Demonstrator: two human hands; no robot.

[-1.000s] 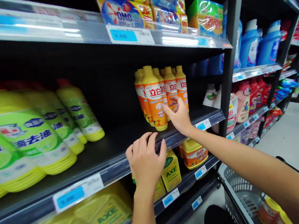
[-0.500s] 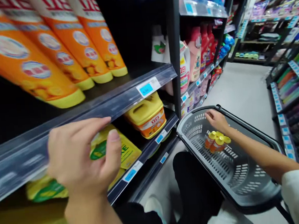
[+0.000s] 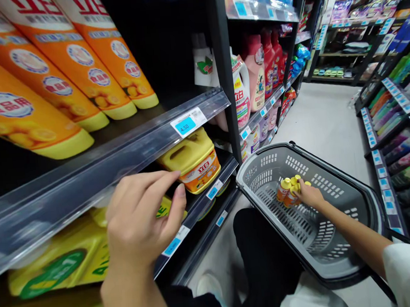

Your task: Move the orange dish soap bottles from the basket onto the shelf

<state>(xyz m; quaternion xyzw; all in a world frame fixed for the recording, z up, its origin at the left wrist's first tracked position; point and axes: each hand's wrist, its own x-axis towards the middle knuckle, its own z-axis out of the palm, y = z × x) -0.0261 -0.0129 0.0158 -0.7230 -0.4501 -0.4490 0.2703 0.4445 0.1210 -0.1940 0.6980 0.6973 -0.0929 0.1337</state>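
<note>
Clustered in the middle of a grey plastic shopping basket [image 3: 272,154], orange dish-soap bottles [image 3: 284,191] with yellow caps, just under the right hand [image 3: 309,196]; right fingers [image 3: 299,187] on the caps, clenched or merely resting, impossible to tell. Beside the clear front edge of a shelf [image 3: 104,180], the left hand [image 3: 141,220], left fingers [image 3: 160,179] loosely curled and grasping nothing, just by a yellow jug [image 3: 187,162] on the shelf below, with more orange bottles [image 3: 71,74] standing along the upper shelf.

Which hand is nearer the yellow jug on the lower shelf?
Left. The left hand sits just below the yellow jug, fingertips beside it; the right hand is farther off, down in the grey basket.
</note>
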